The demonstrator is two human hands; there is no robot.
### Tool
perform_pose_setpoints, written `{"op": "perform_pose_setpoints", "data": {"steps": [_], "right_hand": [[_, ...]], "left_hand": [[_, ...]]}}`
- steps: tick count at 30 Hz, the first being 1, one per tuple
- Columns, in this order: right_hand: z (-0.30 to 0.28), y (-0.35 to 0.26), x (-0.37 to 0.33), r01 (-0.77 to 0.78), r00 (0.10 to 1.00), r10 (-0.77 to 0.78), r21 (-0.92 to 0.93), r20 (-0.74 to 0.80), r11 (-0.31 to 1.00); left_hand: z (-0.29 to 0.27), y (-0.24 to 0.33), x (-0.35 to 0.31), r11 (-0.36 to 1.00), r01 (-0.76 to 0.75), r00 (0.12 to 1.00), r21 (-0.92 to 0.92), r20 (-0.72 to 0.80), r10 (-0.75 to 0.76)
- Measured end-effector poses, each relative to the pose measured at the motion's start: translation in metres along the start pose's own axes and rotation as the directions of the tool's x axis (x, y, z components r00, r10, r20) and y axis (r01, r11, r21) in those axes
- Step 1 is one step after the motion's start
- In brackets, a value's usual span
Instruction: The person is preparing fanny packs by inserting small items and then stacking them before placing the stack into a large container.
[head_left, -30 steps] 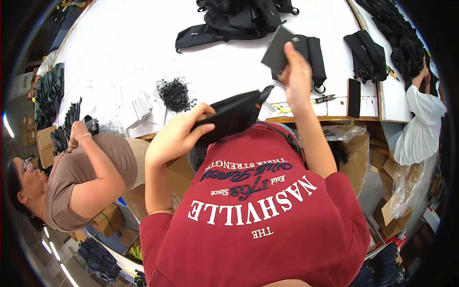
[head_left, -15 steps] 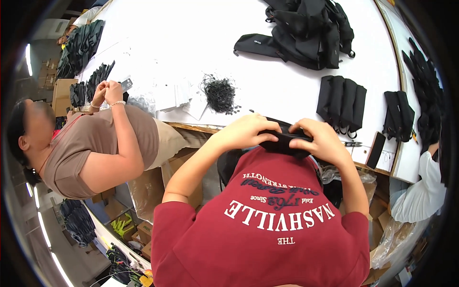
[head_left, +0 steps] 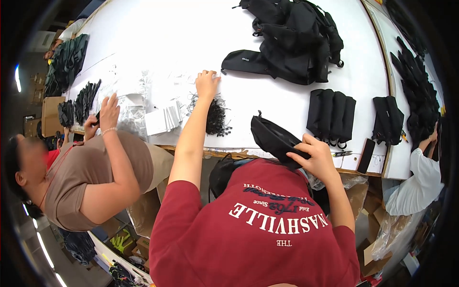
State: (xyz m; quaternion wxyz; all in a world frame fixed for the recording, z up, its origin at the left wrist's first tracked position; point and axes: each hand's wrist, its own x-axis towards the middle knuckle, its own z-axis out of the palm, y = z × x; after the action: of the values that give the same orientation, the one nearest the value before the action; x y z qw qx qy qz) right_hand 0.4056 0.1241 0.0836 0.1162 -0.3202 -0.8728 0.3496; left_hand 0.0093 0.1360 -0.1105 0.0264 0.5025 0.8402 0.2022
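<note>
My right hand is closed on one end of a black fabric pouch, held slantwise over the table's near edge. A small tab or pull sticks up at the pouch's far end. Stretched forward, my left hand is open, its fingers apart and bent down just beyond a pile of thin black cords. My forearm and wrist cover part of that pile. Whether the fingertips touch a cord cannot be made out.
A heap of black bags lies farther off. Black pouches in a row, scissors and a phone are at the right. White cards lie left of the cords. A co-worker stands at my left; another person's white sleeve is at right.
My left hand has let go of the black pouch and reached forward to the cord pile. The pouch, now in my right hand alone, hangs more slanted. The co-worker's hands have shifted too.
</note>
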Motion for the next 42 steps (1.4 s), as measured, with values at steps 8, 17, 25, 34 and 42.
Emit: {"op": "perform_pose_setpoints", "data": {"steps": [8,17,25,34,42], "right_hand": [[-0.012,0.001,0.021,0.229,0.953,-0.268,-0.245,-0.14,0.942],[-0.018,-0.021,0.019,0.313,0.889,-0.348,-0.16,-0.299,0.936],[-0.009,-0.017,0.001,0.219,0.888,-0.159,0.093,-0.432,0.971],[-0.006,-0.04,-0.01,0.163,0.861,0.037,0.344,-0.508,0.925],[-0.036,-0.032,-0.01,0.344,0.808,-0.18,0.201,-0.562,0.917]], "left_hand": [[-0.124,0.164,-0.069,0.636,-0.205,0.979,-0.744,-0.16,0.128],[-0.135,0.149,-0.118,0.168,0.153,0.983,-0.974,0.167,0.073],[-0.162,0.129,-0.13,-0.154,0.418,0.866,-0.895,0.341,0.366],[-0.158,0.162,-0.121,-0.298,0.208,0.977,-0.932,0.213,0.016],[-0.167,0.181,-0.108,-0.053,0.355,0.876,-0.933,0.312,0.368]]}}
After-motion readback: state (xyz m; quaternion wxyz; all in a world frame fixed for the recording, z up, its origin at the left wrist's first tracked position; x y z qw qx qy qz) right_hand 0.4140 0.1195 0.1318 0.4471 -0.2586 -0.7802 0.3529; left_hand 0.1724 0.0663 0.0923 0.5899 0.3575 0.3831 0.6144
